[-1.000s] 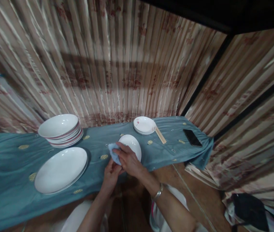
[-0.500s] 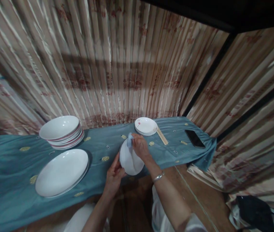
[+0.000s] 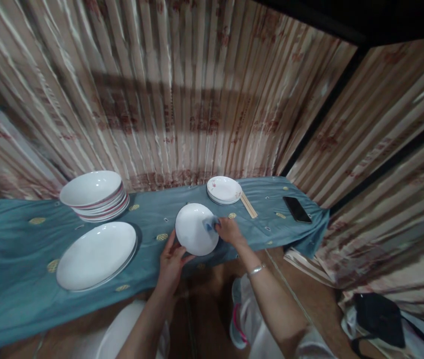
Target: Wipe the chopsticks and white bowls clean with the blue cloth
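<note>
A round white plate (image 3: 195, 227) with a thin dark rim is held over the table's front edge, its inner face turned up toward me. My left hand (image 3: 172, 257) grips its lower left rim, thumb on the edge and the other fingers partly hidden beneath. At the right rim, my right hand (image 3: 228, 231) pinches a small light-blue cloth (image 3: 211, 225) against the plate. Behind these hands sits a short stack of small plates with a floral print (image 3: 224, 189), and several wooden chopsticks (image 3: 248, 205) lie beside it.
To the left, a large oval white plate (image 3: 97, 254) lies on another. Behind it rises a stack of white bowls and plates (image 3: 94, 192). A black phone (image 3: 297, 209) rests at the right end of the blue-green tablecloth (image 3: 152, 269). A pleated curtain (image 3: 182, 89) hangs behind.
The plate has tipped flatter, its inside showing more fully, and shifted slightly left and up. My right hand with the cloth has slid from the upper rim down to the right side.
</note>
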Tool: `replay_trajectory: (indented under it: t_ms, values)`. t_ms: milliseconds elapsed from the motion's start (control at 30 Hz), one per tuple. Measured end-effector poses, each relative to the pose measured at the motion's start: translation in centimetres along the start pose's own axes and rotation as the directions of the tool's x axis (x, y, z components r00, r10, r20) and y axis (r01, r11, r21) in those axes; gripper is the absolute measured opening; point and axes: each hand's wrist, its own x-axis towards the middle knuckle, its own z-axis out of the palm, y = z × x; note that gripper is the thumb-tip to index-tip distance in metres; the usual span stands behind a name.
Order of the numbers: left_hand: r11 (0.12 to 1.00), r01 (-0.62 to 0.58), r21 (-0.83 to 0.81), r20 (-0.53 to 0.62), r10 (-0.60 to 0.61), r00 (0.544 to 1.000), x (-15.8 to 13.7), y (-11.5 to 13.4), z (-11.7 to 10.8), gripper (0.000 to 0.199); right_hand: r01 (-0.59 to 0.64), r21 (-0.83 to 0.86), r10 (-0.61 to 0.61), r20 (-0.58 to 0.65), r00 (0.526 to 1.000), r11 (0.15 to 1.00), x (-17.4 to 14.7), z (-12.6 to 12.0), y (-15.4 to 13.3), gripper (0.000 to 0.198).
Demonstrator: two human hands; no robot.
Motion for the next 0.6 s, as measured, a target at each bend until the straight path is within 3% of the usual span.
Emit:
replay_trajectory:
  t_ms: [267,433,600]
  values:
    - [0.997,-0.043,-0.063,-0.026,0.041,0.999,1.0,0.0,0.1,0.088,0.116,-0.081,-0.108,0.094,0.990,0.990,-3.4,0.3,-2.7,0.028]
    - [0.997,-0.042,-0.065,-0.022,0.041,0.999,1.2,0.1,0.2,0.089,0.302,-0.060,-0.304,-0.037,0.952,0.952,-6.2,0.6,-4.2,0.030]
    - [0.998,-0.041,-0.056,-0.001,0.041,0.999,1.1,0.3,0.2,0.091,0.410,0.070,-0.405,-0.075,0.911,0.909,-6.2,0.6,-4.7,0.027]
